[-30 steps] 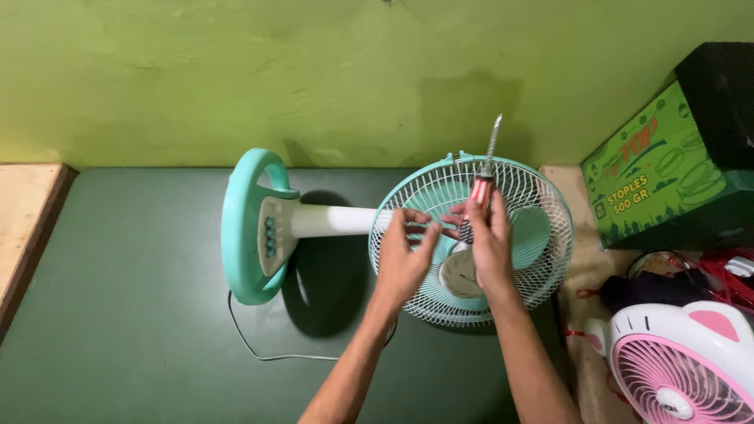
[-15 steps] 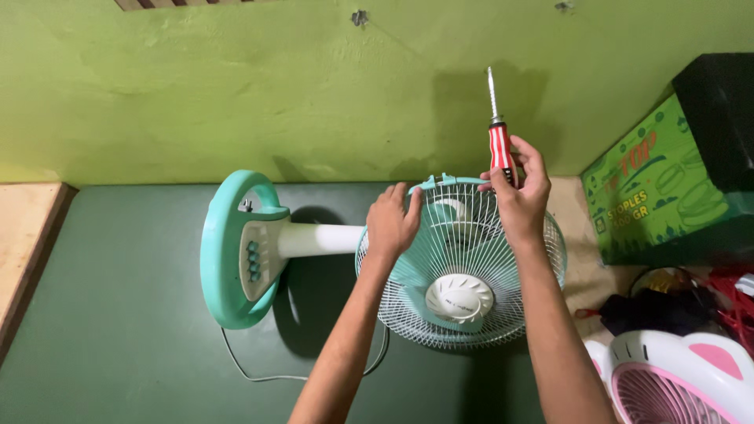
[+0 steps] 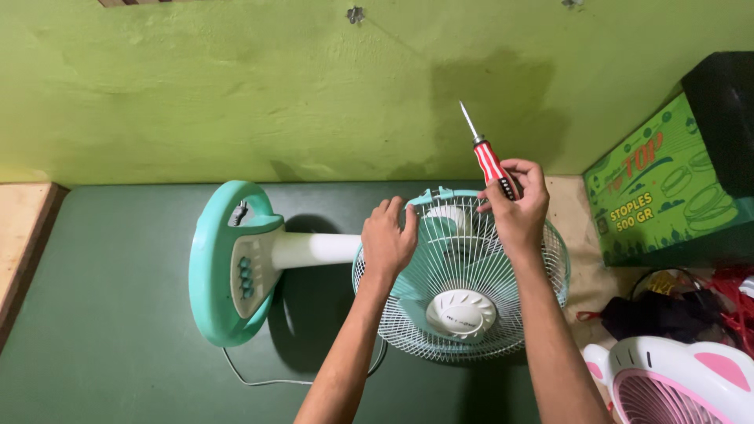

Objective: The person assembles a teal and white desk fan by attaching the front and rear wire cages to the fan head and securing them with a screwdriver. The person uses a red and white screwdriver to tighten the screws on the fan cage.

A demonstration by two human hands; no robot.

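A teal and white stand fan lies on its side on the dark green mat [image 3: 118,314]. Its round wire grille [image 3: 463,314] faces up, and its ring-shaped base [image 3: 216,267] lies to the left. My left hand [image 3: 389,239] grips the upper left rim of the grille. My right hand [image 3: 518,204] rests at the upper right rim and holds a screwdriver with a red and white striped handle [image 3: 491,165], its tip pointing up and to the left toward the wall.
A green wall stands close behind. A green printed carton [image 3: 660,188] under a black box sits at the right. A pink and white small fan [image 3: 675,381] lies at the lower right beside dark cloth and red cords. A white power cord [image 3: 267,381] trails under the base.
Both hands moved from the grille's centre up to its top rim. The screwdriver went up with my right hand and now tilts to the left. The view shifted slightly.
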